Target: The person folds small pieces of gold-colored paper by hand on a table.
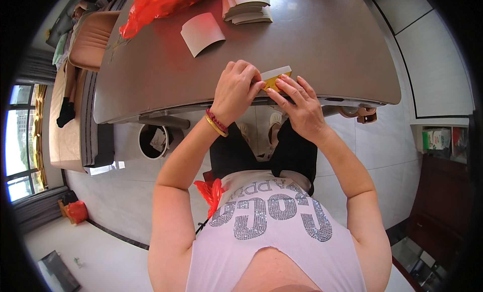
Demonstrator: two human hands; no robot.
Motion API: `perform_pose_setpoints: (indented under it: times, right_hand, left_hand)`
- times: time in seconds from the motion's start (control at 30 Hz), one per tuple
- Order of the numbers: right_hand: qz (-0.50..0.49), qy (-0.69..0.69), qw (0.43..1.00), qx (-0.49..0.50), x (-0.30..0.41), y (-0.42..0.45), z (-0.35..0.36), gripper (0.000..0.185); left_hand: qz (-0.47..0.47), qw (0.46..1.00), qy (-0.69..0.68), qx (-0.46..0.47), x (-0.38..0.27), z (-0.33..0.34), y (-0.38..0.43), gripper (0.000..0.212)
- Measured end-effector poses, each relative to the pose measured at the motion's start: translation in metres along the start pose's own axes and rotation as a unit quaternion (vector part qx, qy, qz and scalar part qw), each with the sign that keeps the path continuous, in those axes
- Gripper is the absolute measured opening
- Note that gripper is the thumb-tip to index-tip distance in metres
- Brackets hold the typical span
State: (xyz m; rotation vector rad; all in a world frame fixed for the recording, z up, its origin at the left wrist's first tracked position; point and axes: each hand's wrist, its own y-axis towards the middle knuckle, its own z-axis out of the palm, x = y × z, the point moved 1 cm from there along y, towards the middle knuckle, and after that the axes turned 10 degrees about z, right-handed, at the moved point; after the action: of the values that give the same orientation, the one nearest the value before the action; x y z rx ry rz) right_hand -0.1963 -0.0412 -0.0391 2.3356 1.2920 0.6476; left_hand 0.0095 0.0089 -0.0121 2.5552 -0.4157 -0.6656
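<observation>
A small yellow-and-white piece, which looks like folded paper or card, is held at the near edge of the brown table. My left hand pinches its left end between thumb and fingers. On its yellow face and right side rest the fingertips of my right hand. Beyond my hands lies a single curved pale sheet, bowed up off the tabletop. Farther back is a stack of similar pale sheets, cut off by the top of the view.
A red plastic bag covers the table's far left. Beside the table stands a tan chair; another person's leg with a black sock rests on a sofa. A waste bin sits beneath the table's left side.
</observation>
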Motion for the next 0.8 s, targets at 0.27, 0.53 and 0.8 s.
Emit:
perform_pose_setpoints:
  times: [0.27, 0.53, 0.8]
  right_hand:
    - [0.023, 0.009, 1.000, -0.013, 0.006, 0.002, -0.003, 0.037]
    - [0.023, 0.116, 0.993, 0.010, 0.001, 0.032, -0.019, 0.023]
    - [0.065, 0.059, 0.971, 0.222, -0.037, 0.081, -0.022, 0.024]
  left_hand:
    - [-0.016, 1.000, -0.006, -0.025, 0.000, 0.003, -0.003, 0.015]
    - [-0.016, 0.999, 0.028, 0.036, 0.001, -0.003, 0.008, 0.024]
    - [-0.014, 0.977, 0.003, 0.212, 0.018, -0.011, 0.042, 0.025]
